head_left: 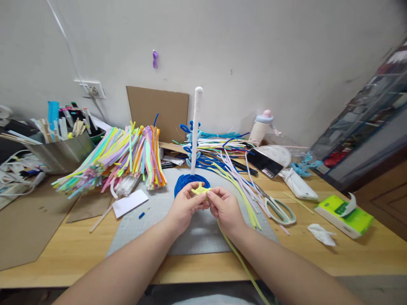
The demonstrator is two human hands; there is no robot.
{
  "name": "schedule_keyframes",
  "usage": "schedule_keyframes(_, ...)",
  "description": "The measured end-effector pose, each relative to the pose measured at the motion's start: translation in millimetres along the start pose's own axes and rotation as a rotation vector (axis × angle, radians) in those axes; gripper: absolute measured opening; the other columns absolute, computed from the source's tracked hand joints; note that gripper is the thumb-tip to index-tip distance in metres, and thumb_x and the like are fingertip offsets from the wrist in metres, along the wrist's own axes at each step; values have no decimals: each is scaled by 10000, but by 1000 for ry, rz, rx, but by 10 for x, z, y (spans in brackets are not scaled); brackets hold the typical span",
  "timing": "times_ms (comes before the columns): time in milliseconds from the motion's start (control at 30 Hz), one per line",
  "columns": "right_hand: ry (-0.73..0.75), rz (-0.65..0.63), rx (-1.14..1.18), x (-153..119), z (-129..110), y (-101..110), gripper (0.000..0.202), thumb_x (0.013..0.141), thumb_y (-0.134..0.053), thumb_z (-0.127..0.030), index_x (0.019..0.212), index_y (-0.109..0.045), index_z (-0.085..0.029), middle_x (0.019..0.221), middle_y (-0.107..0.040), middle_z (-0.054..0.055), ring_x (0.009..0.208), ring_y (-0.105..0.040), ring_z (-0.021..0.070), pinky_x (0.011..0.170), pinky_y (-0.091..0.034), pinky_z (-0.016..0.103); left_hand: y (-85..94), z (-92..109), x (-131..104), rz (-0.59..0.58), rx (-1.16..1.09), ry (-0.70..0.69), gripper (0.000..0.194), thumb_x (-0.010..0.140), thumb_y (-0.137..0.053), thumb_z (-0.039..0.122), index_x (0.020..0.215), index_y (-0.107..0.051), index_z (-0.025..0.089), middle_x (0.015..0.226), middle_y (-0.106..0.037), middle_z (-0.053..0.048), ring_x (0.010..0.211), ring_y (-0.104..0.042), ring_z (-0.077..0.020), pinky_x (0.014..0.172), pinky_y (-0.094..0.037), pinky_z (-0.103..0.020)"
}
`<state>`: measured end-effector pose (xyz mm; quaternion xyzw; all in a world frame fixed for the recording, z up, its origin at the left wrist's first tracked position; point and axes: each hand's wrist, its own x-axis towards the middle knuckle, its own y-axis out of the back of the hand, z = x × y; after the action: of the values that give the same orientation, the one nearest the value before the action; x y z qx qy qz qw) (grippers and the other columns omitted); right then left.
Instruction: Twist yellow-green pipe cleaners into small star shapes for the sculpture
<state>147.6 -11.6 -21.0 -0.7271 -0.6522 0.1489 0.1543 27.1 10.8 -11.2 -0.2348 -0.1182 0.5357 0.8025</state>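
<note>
Between my two hands is a yellow pipe cleaner (199, 189), bent into a small looped shape. My left hand (187, 203) pinches it from the left, and my right hand (224, 207) grips its right side. A long loose yellow tail runs from under my right hand down past the table's front edge. Just behind my hands lies a coiled blue disc (181, 183), partly hidden by them. A white fuzzy rod (196, 123) stands upright from that disc. Blue curled pieces (188, 149) show beside the rod, but I cannot tell whether they are attached.
A grey cutting mat (143, 231) lies beneath my hands. Bundled pastel pipe cleaners (117, 161) are at left, near a metal pot (63, 154) of sticks. On the right are loose stems (241, 182), scissors (280, 210), a phone (264, 162), a tissue pack (345, 216) and a bottle (261, 127).
</note>
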Motion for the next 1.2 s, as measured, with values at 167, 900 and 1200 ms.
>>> schedule_keyframes(167,2,-31,-82,23,41,12,266,715,-650,-387,673,-496,-174,446,-473,-83,299,-324,33,304,-203,155,18,-38,38,23,-24,28,241,651,-735,248,814,-597,136,731,-615,-7,551,-549,-59,553,-479,-185)
schedule_keyframes(900,883,-267,-1699,-76,-336,159,204,901,-410,-183,907,-614,-177,716,-614,40,667,-544,143,579,-296,262,69,191,11,52,245,238,272,577,-755,298,677,-579,116,551,-543,12,439,-490,-62,457,-427,-184)
schedule_keyframes(1200,914,-591,-1926,-94,-605,146,127,837,-473,-117,785,-580,-162,723,-599,44,614,-506,140,536,-242,276,123,172,15,-72,301,314,303,532,-778,325,642,-604,102,563,-573,-15,471,-532,-91,489,-458,-221)
